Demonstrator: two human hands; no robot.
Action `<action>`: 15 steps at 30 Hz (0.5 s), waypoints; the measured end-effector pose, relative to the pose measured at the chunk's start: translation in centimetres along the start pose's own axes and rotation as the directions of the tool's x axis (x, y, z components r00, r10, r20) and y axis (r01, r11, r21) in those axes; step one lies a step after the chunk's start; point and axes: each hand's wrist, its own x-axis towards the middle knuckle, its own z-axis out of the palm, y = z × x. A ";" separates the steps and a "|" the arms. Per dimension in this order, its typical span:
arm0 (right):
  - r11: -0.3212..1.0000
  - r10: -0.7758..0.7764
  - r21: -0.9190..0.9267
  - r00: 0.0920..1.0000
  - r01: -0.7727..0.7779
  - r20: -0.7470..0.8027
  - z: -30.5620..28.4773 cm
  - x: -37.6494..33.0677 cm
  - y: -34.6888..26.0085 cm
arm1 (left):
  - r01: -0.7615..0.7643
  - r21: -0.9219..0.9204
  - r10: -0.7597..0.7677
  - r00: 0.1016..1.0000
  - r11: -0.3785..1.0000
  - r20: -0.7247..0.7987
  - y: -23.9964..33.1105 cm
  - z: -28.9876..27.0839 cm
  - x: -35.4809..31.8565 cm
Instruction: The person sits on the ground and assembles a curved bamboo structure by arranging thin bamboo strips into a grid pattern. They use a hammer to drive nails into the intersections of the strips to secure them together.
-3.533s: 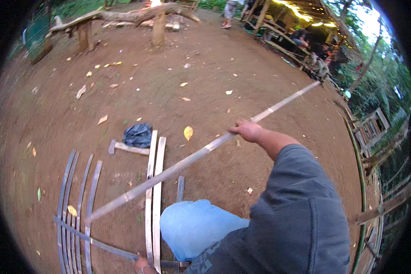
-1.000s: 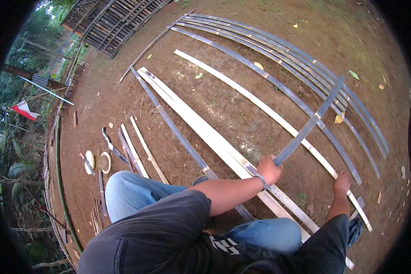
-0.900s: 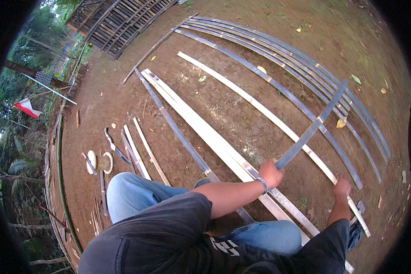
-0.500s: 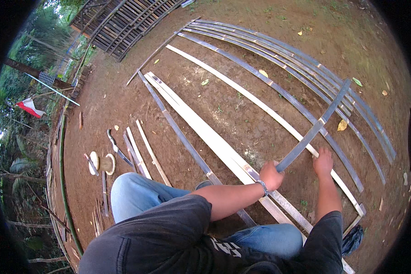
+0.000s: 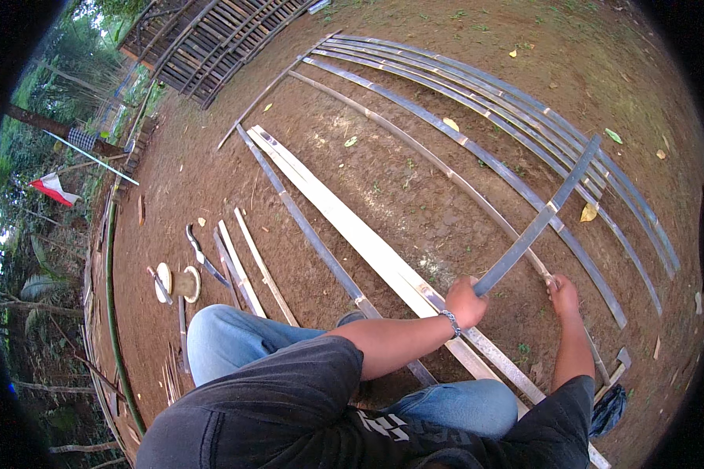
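My left hand (image 5: 465,303) is closed round the near end of a short dark bamboo slat (image 5: 536,215), which slants up and away to the right, its far end over other slats. My right hand (image 5: 563,297) grips a long bamboo strip (image 5: 446,170) near its close end. That strip lies along the ground with a narrow brownish side showing, and its far end meets a thin crosswise pole (image 5: 270,98). Beside my left wrist runs a pair of pale split bamboo lengths (image 5: 344,223). To their left lies a dark bamboo slat (image 5: 313,228).
Several dark slats (image 5: 477,86) fan out at the far right. Left of my knee are a spool (image 5: 181,284), a curved dark tool (image 5: 197,248) and short bamboo pieces (image 5: 242,268). A black plastic bag (image 5: 608,410) sits by my right elbow. A slatted bamboo structure (image 5: 211,47) stands far back.
The long strip has rolled from its pale face to its narrow brownish side. My right hand has gone from lying over it to gripping it, slightly nearer me. My left hand stays put.
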 end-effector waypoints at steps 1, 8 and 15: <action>0.998 0.009 0.061 0.999 -0.011 0.031 0.2 0.4 -1.1 | 0.016 0.017 -0.017 1.000 1.000 0.019 -0.2 -0.1 0.0; 0.925 0.075 0.344 0.964 -0.163 0.255 0.0 6.8 -3.7 | 0.060 0.021 -0.062 0.993 0.998 0.105 0.1 -0.1 0.4; 0.946 0.044 0.309 0.985 -0.095 0.166 -0.7 8.5 -3.4 | -0.052 0.080 0.051 0.999 0.995 0.016 -1.6 1.7 1.0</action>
